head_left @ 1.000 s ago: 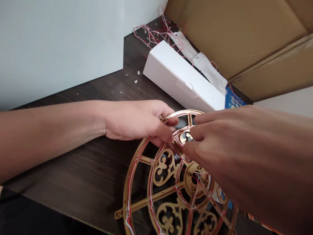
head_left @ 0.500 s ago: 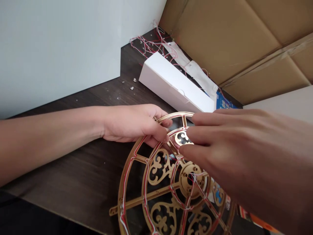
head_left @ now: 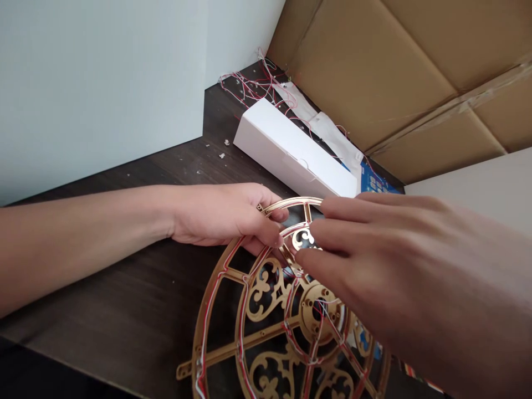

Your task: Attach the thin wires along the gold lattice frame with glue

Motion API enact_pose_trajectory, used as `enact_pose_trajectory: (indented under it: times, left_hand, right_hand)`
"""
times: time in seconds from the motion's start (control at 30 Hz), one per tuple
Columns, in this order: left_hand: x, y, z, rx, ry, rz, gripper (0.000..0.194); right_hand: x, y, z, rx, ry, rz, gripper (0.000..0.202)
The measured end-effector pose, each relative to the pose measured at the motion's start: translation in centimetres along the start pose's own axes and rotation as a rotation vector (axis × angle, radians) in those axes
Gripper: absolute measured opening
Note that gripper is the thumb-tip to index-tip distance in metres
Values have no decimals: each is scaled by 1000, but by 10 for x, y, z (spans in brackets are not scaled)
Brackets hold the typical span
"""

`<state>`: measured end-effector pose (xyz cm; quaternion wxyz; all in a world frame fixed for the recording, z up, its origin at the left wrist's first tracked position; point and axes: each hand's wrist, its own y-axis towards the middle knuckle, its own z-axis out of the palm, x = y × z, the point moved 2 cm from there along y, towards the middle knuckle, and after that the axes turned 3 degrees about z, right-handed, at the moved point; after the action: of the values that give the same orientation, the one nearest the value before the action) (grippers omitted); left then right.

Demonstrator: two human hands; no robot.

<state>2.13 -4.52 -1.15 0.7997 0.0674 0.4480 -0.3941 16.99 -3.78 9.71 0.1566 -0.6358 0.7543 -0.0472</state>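
Note:
A gold wheel-shaped frame (head_left: 239, 275) with rings, spokes and scrollwork panels fills the lower middle, tilted towards me. Red and white wires (head_left: 206, 324) run along its rings and spokes, and some come out at the round hub (head_left: 318, 311). My left hand (head_left: 249, 216) pinches the upper left rim, thumb on the near side and fingers behind. From the right, my right hand (head_left: 374, 255) lies over the upper right of the frame. Its bent fingers touch the rings there; their tips and what lies under them are partly hidden.
Beyond the frame a long white box (head_left: 286, 144) rests on the dark wooden table (head_left: 137, 299). Loose red and white wires (head_left: 249, 86), white packets (head_left: 328, 130) and a blue printed package (head_left: 374, 180) lie behind it. Cardboard (head_left: 374, 72) and a pale panel (head_left: 103, 72) rise at the back.
Both hands and the wheel frame have shifted slightly left and down in the picture, the background dropping a little too. The grip on the frame looks the same.

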Motion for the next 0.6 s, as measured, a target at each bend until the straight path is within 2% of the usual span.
enact_pose_trajectory:
  times: [0.1,0.17,0.27,0.37,0.47,0.6]
  left_hand:
    - [-1,0,0,-3,8,12,16]
    - [-1,-1,-1,-4,10,23,16]
    - [0,0,-3,-16,19,3,18]
    - [0,1,-3,2,23,-2,15]
    - [-1,1,-2,-6,46,-15,14]
    - [-2,0,0,-37,46,-52,17]
  right_hand:
    - [5,4,-4,29,-66,9,4]
    - [7,7,-5,44,-98,16,9]
    - [9,11,-4,17,-14,-45,16]
    - [9,14,-1,55,37,-67,17]
    - [10,16,-1,108,-2,-39,13]
    - [15,17,-2,77,-43,-38,22]
